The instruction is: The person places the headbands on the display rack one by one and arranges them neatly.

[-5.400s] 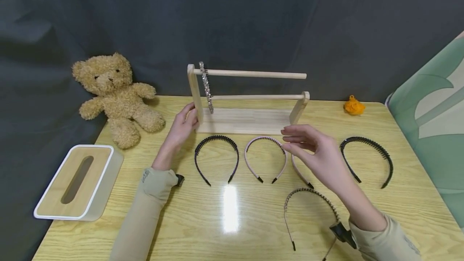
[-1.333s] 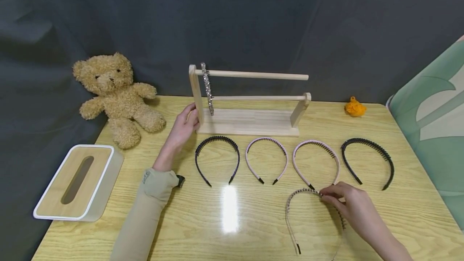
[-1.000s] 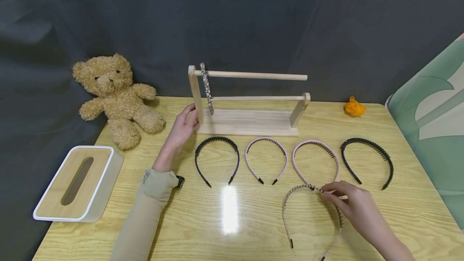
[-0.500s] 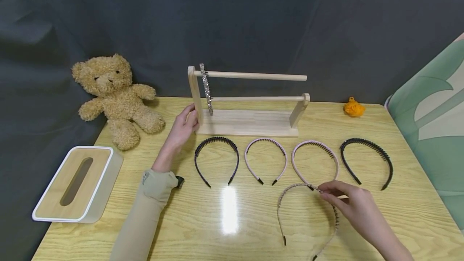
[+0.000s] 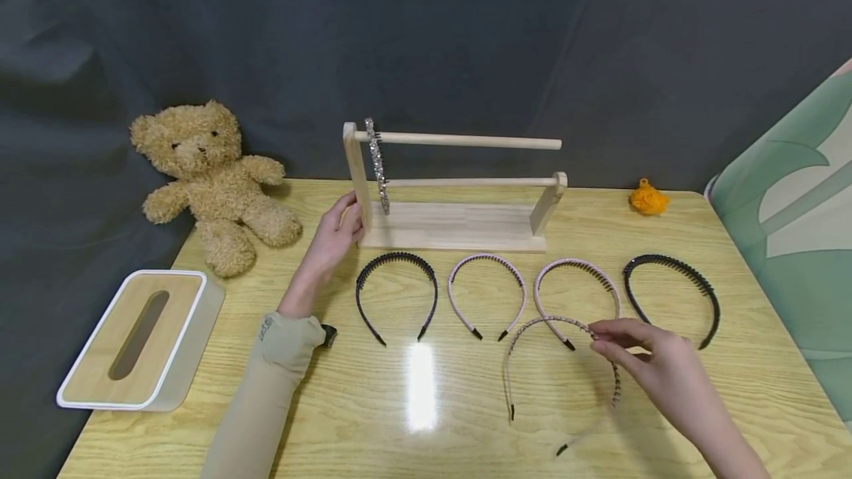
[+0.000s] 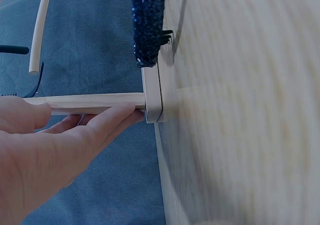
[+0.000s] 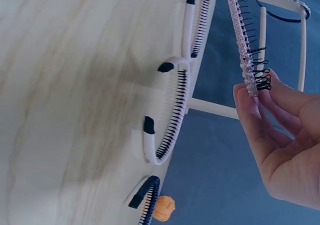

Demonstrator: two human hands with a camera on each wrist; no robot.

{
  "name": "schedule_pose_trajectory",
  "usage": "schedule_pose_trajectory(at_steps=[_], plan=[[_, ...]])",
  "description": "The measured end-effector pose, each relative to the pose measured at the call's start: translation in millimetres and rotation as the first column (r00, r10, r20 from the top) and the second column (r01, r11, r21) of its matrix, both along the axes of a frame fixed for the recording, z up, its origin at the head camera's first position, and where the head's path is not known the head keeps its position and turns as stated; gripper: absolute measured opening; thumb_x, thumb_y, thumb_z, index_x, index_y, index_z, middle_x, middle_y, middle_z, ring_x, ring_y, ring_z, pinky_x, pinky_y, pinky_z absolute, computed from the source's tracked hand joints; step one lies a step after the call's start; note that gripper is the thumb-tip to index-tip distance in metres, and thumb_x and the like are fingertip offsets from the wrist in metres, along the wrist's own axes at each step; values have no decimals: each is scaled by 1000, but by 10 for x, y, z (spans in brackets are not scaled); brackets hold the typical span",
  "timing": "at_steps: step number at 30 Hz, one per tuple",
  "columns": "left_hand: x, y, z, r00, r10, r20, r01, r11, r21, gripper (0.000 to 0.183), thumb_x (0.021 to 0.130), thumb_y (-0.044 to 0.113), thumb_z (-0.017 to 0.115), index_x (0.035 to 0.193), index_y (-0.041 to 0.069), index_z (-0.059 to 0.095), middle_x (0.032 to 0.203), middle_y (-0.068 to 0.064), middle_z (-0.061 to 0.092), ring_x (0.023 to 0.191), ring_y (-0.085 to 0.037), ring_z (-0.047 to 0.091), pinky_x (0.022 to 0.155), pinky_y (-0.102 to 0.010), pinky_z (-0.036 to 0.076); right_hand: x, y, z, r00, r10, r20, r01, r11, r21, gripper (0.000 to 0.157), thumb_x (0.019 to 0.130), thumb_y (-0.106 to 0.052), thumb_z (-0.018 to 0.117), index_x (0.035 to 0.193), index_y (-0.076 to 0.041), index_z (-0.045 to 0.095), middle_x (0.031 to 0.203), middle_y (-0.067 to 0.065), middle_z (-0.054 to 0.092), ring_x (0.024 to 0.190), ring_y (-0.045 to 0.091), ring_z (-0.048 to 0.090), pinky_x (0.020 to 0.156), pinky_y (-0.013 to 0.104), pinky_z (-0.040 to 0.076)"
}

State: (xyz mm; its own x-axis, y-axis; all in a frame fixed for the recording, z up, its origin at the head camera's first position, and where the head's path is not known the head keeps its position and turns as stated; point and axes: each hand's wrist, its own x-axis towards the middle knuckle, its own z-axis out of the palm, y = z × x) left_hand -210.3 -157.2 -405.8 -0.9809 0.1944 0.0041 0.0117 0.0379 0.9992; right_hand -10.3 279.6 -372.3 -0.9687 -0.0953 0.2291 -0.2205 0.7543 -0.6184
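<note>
My right hand (image 5: 665,368) pinches a thin headband (image 5: 555,318) near the top of its arch, between thumb and fingers. In the right wrist view this headband (image 7: 243,45) is pinkish and sparkly, with dark teeth inside. It is raised above the table, its tips toward me. My left hand (image 5: 333,233) holds the left post of a wooden headband rack (image 5: 459,224), thumb and fingers on either side of the post (image 6: 95,101) in the left wrist view. One glittery headband (image 5: 377,161) hangs at the rack's left end.
Before the rack lie a black headband (image 5: 397,257), two pink headbands (image 5: 488,257) and another black one (image 5: 672,263). A teddy bear (image 5: 220,187) and a tissue box (image 5: 133,346) are at left. An orange crumpled item (image 5: 648,198) sits at back right.
My right hand came down from near the rack, took the thin headband from the table and lifted it slightly, moving its tips up and left. The left hand stayed at the post.
</note>
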Motion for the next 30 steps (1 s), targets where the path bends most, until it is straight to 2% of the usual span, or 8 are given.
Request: schedule_pose_trajectory(at_steps=[17, 24, 30], plan=[[7, 10, 8, 1000, -1, 6, 1, 1000, 6, 51, 119, 16, 34, 167, -2, 28, 161, -35, 36, 149, -49, 40, 123, -51, 40, 6, -20, 175, 998, -63, 4, 63, 996, -65, 23, 88, 0, 88, 107, -11, 82, 93, -6, 80, 86, -8, 69, 72, 4, 55], [2, 6, -3, 1000, -4, 1, 4, 1000, 0, 51, 119, 15, 33, 167, -3, 27, 162, -35, 34, 149, -50, 39, 123, -52, 40, 21, -58, 244, 994, -105, -13, 100, 978, -185, 27, 85, 7, 88, 110, -2, 81, 91, -9, 79, 82, -5, 70, 72, 6, 58], [-1, 3, -3, 1000, -5, -4, 5, 1000, 1, 51, 119, 15, 33, 167, -3, 28, 162, -34, 35, 149, -50, 39, 123, -52, 40, 18, -80, 314, 986, -165, -24, 154, 959, -236, 34, 84, 7, 89, 117, 0, 80, 88, -9, 78, 78, -2, 71, 76, 3, 53]])
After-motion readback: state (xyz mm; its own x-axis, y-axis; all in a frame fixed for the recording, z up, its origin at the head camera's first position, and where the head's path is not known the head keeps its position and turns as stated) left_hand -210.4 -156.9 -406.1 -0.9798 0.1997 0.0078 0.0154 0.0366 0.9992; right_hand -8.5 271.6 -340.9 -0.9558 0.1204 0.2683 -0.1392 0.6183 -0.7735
